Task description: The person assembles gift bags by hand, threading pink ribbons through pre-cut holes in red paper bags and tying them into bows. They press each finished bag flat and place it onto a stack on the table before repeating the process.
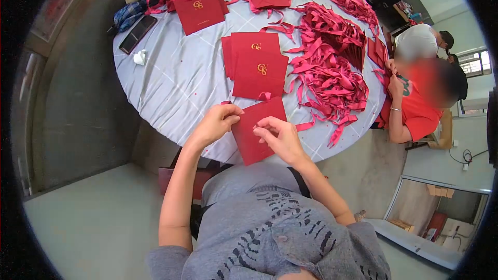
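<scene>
A flat red paper bag (255, 142) lies at the table's near edge, its plain face up and its lower end hanging over my lap. At its upper left edge, my left hand (219, 123) is closed in a pinch, with a bit of pink ribbon (225, 102) just beyond the fingers. My right hand (279, 136) hovers over the middle of the bag, thumb and forefinger pinched together; I cannot tell what is between them. Just beyond lie overlapping red bags (259, 80) with gold lettering.
Heaps of pink ribbons (332, 80) cover the right side of the round table (171, 80). More red bags (199, 13) are at the back. A phone (138, 35) and crumpled white tissue (139, 57) lie at left. A person in a red shirt (423, 103) works at the right edge.
</scene>
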Demonstrator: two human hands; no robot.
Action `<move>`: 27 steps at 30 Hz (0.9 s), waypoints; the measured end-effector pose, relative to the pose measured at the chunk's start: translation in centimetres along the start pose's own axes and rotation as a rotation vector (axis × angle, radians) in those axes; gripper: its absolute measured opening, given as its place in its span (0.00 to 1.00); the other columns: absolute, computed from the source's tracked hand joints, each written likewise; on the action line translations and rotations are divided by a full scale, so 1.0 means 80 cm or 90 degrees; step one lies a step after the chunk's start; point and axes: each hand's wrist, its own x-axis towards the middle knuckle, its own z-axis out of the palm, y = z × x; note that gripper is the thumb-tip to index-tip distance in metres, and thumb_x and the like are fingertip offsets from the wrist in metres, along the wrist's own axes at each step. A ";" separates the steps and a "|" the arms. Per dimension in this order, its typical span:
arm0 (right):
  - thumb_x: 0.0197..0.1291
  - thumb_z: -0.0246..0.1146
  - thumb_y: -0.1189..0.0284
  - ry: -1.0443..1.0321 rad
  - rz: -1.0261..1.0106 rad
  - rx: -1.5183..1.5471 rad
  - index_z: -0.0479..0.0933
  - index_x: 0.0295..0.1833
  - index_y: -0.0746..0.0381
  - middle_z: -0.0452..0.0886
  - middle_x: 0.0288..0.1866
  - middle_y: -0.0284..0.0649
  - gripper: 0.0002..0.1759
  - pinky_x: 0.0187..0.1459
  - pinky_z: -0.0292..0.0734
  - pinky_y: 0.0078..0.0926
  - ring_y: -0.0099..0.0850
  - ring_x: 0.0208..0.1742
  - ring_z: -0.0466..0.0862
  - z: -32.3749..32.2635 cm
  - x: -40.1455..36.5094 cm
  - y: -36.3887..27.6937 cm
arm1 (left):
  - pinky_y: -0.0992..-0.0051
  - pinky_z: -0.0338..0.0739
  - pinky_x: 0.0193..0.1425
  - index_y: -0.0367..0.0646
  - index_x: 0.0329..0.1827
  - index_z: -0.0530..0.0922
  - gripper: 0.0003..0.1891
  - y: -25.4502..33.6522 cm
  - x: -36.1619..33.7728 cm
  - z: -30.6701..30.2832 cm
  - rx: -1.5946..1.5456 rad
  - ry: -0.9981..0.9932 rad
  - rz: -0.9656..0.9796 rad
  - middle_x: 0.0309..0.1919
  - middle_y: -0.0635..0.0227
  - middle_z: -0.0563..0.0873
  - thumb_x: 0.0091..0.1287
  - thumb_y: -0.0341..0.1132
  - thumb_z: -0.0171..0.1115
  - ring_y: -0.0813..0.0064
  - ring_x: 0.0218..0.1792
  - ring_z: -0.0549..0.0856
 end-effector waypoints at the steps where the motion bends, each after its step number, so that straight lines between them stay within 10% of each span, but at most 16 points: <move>1: 0.58 0.62 0.72 0.009 -0.019 -0.015 0.77 0.41 0.68 0.82 0.29 0.40 0.10 0.28 0.75 0.19 0.24 0.26 0.82 0.003 0.001 0.003 | 0.82 0.70 0.29 0.33 0.40 0.79 0.07 0.000 0.001 0.000 -0.002 0.002 -0.002 0.26 0.74 0.78 0.63 0.26 0.56 0.85 0.25 0.74; 12: 0.57 0.63 0.75 0.115 -0.106 -0.163 0.76 0.36 0.68 0.82 0.27 0.37 0.06 0.30 0.76 0.18 0.19 0.29 0.80 0.015 0.007 0.011 | 0.76 0.74 0.32 0.32 0.40 0.77 0.08 -0.006 0.005 0.002 -0.035 -0.026 0.016 0.25 0.67 0.79 0.61 0.26 0.54 0.80 0.25 0.78; 17: 0.53 0.64 0.72 0.156 -0.139 -0.248 0.74 0.31 0.65 0.79 0.24 0.46 0.08 0.27 0.73 0.35 0.41 0.25 0.80 0.022 0.005 -0.003 | 0.78 0.74 0.32 0.33 0.41 0.77 0.08 0.001 -0.001 0.008 -0.045 -0.019 0.032 0.26 0.68 0.80 0.59 0.24 0.57 0.82 0.27 0.78; 27: 0.54 0.61 0.73 0.157 -0.167 -0.353 0.70 0.30 0.64 0.78 0.25 0.48 0.08 0.27 0.73 0.43 0.48 0.26 0.79 0.027 0.002 -0.005 | 0.80 0.70 0.29 0.33 0.40 0.78 0.10 0.003 -0.006 0.023 0.089 0.097 0.093 0.25 0.69 0.82 0.55 0.25 0.63 0.84 0.24 0.74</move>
